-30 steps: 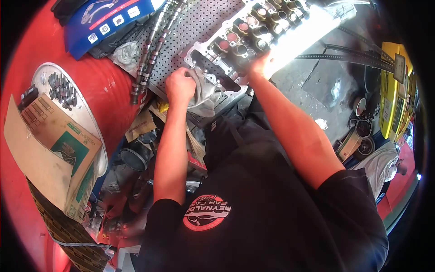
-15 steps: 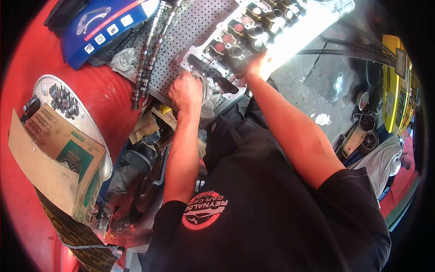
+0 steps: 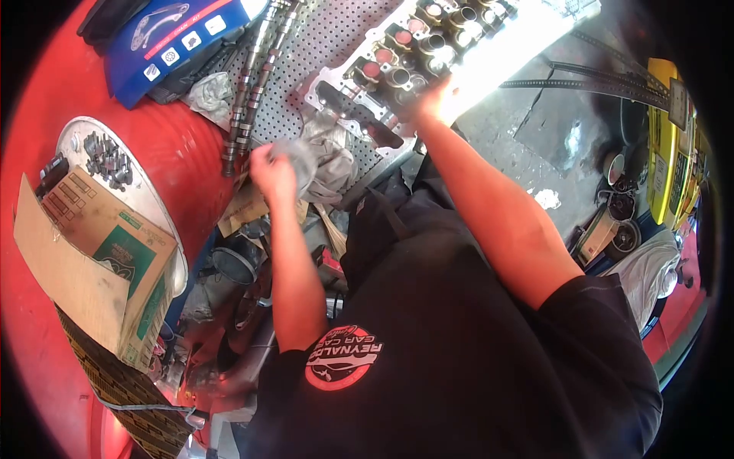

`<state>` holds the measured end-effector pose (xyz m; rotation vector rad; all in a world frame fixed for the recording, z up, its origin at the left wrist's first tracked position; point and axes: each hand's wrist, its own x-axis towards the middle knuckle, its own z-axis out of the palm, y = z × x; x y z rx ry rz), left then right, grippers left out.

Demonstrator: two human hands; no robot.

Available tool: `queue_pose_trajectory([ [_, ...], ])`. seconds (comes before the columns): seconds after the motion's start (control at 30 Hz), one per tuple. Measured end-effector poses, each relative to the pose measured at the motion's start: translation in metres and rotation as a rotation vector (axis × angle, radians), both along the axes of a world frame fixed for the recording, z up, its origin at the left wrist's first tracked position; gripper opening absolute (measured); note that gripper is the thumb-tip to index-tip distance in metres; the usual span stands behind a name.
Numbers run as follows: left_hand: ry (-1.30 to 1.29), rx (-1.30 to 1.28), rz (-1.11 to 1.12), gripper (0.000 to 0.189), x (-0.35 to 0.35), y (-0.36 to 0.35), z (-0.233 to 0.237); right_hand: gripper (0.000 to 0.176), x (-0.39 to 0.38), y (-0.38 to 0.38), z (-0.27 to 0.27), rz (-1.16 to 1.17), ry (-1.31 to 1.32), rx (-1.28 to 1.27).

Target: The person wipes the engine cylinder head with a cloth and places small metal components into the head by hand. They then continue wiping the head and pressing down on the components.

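A metal cylinder head [image 3: 397, 76] lies at a slant on the perforated metal bench top [image 3: 325, 30], its valve openings facing up. My right hand [image 3: 436, 105] grips its near long side, partly washed out by glare. Away from its lower left end, my left hand [image 3: 274, 170] is closed on a grey rag [image 3: 297, 162], both smeared by motion. More crumpled grey cloth [image 3: 330, 153] lies right beside it, at the bench edge below the cylinder head. Two camshafts [image 3: 256, 76] lie side by side just beyond my left hand.
A red drum [image 3: 164, 145] stands at left, with small metal parts [image 3: 108, 161] on a white lid [image 3: 149, 203]. Cardboard [image 3: 92, 260] leans over the lid. A blue timing chain kit box [image 3: 180, 42] sits at the back left. Slotted metal rails [image 3: 589, 93] extend at right.
My left hand has pulled away from the cylinder head's end, moving left and toward me with the rag. My right hand stays on the cylinder head.
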<state>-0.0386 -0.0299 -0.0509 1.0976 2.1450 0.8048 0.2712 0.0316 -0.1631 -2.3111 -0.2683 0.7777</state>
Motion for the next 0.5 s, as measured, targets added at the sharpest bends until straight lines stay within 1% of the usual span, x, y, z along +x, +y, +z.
queue_pose_trajectory([
  [0.07, -0.151, 0.011, -0.084, 0.017, 0.035, 0.024, 0.001, 0.063, -0.002, 0.001, 0.002, 0.011, -0.083, 0.024],
  [0.13, -0.211, -0.106, -0.096, 0.017, 0.068, 0.038, 0.004, 0.064, 0.0, -0.001, -0.01, 0.068, -0.218, -0.031],
  [0.17, -0.106, -0.14, -0.102, 0.019, 0.078, 0.043, 0.002, 0.064, 0.0, -0.004, -0.015, 0.109, -0.295, -0.081],
  [0.27, 0.188, -0.236, -0.113, 0.021, 0.094, 0.041, 0.017, 0.062, 0.005, -0.006, -0.024, 0.041, -0.097, -0.037],
  [0.3, 0.161, -0.19, -0.109, 0.021, 0.089, 0.037, 0.01, 0.061, 0.006, -0.004, -0.025, 0.03, -0.042, -0.021],
  [0.4, 0.34, -0.1, -0.229, 0.015, 0.076, 0.037, 0.017, 0.059, 0.008, -0.015, -0.022, 0.047, 0.074, 0.008],
  [0.43, 0.24, 0.043, -0.19, 0.012, 0.072, 0.038, 0.014, 0.058, 0.009, -0.011, -0.021, 0.054, 0.11, 0.028],
  [0.47, 0.218, 0.058, -0.116, 0.01, 0.073, 0.044, 0.021, 0.057, 0.008, -0.011, -0.023, 0.03, 0.102, 0.061],
  [0.5, 0.22, 0.086, -0.158, 0.009, 0.07, 0.051, 0.016, 0.056, 0.008, -0.011, -0.026, 0.007, 0.093, 0.095],
])
